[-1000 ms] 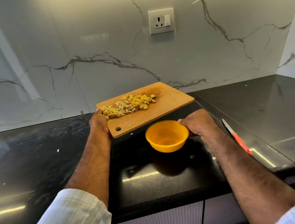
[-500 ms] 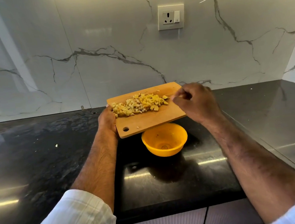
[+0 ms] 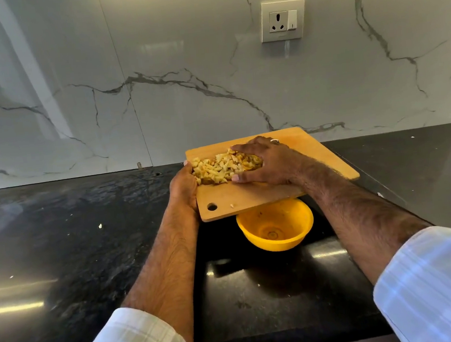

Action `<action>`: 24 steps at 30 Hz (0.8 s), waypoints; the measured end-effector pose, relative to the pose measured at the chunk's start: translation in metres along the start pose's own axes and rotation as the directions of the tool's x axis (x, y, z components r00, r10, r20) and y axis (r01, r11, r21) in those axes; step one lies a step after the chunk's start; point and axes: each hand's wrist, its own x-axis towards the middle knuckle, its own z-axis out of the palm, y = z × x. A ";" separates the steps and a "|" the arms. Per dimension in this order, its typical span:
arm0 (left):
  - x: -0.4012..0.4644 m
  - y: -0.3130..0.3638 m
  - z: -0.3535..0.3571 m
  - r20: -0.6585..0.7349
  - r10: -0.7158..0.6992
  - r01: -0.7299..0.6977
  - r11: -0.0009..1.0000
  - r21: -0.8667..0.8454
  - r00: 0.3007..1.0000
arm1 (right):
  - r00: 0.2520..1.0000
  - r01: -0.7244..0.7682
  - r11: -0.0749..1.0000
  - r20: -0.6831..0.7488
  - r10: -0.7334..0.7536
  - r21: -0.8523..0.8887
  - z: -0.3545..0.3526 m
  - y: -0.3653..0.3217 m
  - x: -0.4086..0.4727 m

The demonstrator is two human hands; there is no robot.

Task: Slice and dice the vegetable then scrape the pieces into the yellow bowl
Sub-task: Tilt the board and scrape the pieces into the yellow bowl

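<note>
Since half a second ago, the right hand (image 3: pixel 264 162) has come down from the board's far edge onto the heap of pale yellow diced vegetable pieces (image 3: pixel 220 168), fingers spread and cupped over it, thumb at the heap's near side. One rectangular wooden chopping board (image 3: pixel 251 196) is held above one round yellow plastic bowl (image 3: pixel 275 227), long axis running left to right, hanging hole nearest the camera. The left hand (image 3: pixel 183 186) grips its left edge. Bowl sits on the black stone surface (image 3: pixel 88 237).
</note>
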 end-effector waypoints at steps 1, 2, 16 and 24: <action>0.000 0.000 0.001 0.000 0.005 -0.005 1.000 -0.006 1.000 | 1.000 -0.003 1.000 -0.024 0.004 0.026 0.003 0.001 0.001; 0.001 0.000 0.001 0.000 -0.002 0.002 1.000 -0.008 1.000 | 0.999 -0.013 0.999 -0.040 0.015 0.050 0.006 0.001 0.001; -0.015 0.006 -0.005 -0.071 -0.007 0.011 0.999 0.051 0.997 | 0.990 -0.032 0.989 -0.129 0.050 0.141 0.007 -0.013 -0.028; -0.017 0.007 -0.006 -0.070 -0.008 0.012 0.998 0.054 0.997 | 0.993 0.027 0.978 -0.114 -0.003 0.208 0.008 -0.009 -0.047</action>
